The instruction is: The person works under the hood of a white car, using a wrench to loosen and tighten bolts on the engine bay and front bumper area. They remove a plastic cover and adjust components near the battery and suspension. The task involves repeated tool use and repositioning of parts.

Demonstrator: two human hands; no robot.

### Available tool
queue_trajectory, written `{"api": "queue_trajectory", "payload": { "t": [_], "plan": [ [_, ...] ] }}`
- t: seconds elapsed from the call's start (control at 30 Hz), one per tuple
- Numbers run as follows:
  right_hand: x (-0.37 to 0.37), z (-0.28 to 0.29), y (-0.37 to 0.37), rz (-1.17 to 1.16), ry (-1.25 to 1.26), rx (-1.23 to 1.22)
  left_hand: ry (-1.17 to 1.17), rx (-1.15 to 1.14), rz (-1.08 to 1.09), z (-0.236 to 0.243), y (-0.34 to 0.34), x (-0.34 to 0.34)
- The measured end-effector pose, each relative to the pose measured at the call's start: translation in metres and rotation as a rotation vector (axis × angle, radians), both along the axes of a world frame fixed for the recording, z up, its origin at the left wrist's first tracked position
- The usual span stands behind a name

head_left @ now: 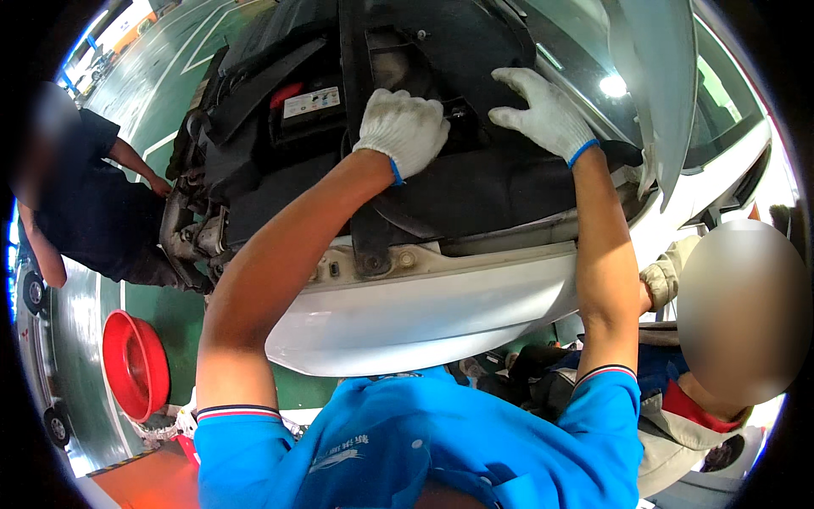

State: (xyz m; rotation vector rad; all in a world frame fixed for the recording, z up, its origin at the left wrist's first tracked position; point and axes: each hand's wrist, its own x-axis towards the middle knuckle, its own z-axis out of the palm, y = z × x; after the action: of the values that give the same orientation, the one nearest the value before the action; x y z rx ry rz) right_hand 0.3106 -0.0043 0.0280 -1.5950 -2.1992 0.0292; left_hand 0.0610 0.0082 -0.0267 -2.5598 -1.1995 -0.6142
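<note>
My left hand (402,129), in a white knit glove with a blue cuff, is over the middle of the car's open engine bay. Its fingers curl down and are closed; whatever they grip is hidden beneath the glove. Just left of it, a long black bar (357,76) runs front to back across the bay. Farther right, my right hand (547,114) wears the same kind of glove. Its thumb and fingers are apart over a black plastic cover (483,191), with nothing visible in them. A black battery (311,106) with a white label and a red terminal cap sits left of my left hand.
The car's white fender (407,318) lies between me and the bay. At left, a person in dark clothes (93,195) stands at the car's front end. Another person in a beige jacket (678,433) is close on my right. A red basin (136,365) is at lower left.
</note>
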Motion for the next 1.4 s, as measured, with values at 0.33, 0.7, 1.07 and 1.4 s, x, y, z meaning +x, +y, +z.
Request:
{"api": "queue_trajectory", "payload": {
  "t": [0.33, 0.7, 1.07, 1.4],
  "plan": [
    [-0.004, -0.005, 0.007, 0.036, -0.021, -0.11, 0.044, -0.132, -0.002, 0.019, -0.001, -0.022],
    [-0.013, -0.003, 0.008, 0.053, -0.009, -0.107, -0.197, -0.184, -0.2, 0.037, -0.021, -0.081],
    [-0.107, 0.012, -0.052, 0.152, 0.255, -0.241, -0.935, -0.791, -0.071, 0.005, -0.055, -0.199],
    [-0.204, -0.037, -0.121, -0.043, -0.37, 0.067, -1.094, -1.068, -0.054, -0.042, -0.059, -0.226]
  ]
}}
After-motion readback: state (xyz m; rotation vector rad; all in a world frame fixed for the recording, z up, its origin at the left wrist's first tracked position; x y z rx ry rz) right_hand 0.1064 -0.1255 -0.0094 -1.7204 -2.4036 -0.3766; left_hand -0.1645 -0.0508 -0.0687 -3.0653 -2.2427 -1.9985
